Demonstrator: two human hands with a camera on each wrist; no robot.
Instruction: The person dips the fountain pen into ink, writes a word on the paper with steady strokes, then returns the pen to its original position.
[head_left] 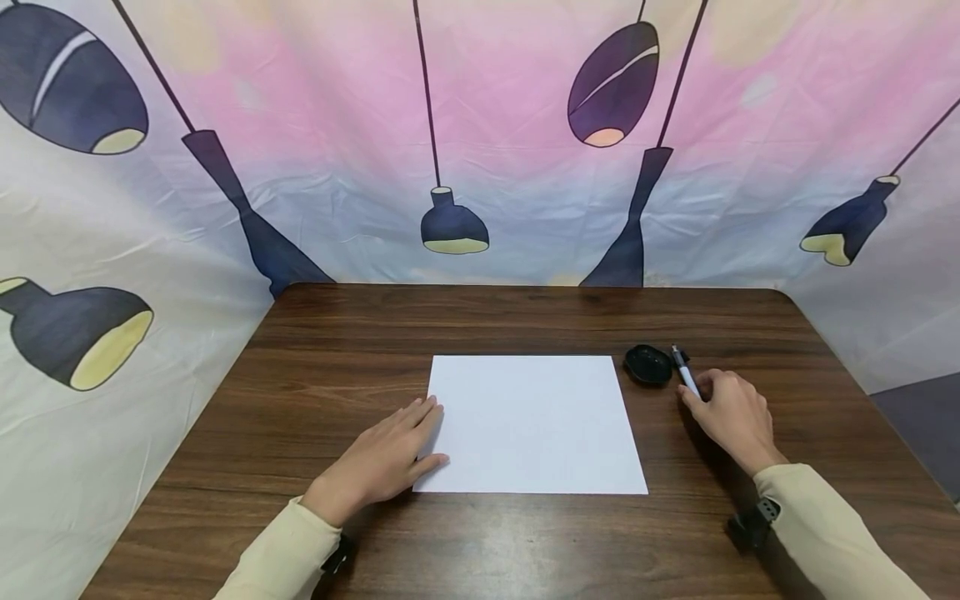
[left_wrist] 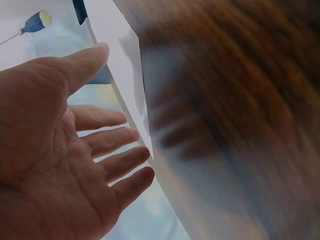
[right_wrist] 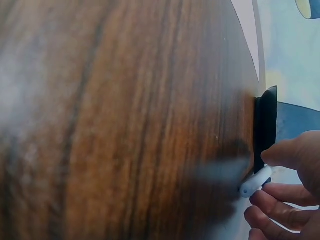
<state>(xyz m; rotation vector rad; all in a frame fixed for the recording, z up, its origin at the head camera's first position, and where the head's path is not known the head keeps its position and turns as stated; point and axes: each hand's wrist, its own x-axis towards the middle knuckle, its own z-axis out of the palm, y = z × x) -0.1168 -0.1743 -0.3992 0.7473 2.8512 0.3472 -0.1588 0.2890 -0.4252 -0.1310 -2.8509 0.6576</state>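
Note:
A blank white sheet of paper [head_left: 532,425] lies on the brown wooden table. My left hand [head_left: 382,458] is at its left edge, palm down, with the fingertips and thumb tip overlapping the sheet. The left wrist view shows that hand's fingers [left_wrist: 120,142] straight and slightly spread, holding nothing. To the right of the paper, my right hand [head_left: 731,412] pinches the near end of a white pen [head_left: 686,373] with a dark far end. In the right wrist view the pen [right_wrist: 256,184] sits between thumb and forefinger, low over the table.
A small black round dish [head_left: 648,365] stands between the paper's far right corner and the pen. The table's back edge [head_left: 525,287] meets a hanging cloth [head_left: 510,167] printed with lamps. Each wrist carries a dark strapped-on device [head_left: 752,525].

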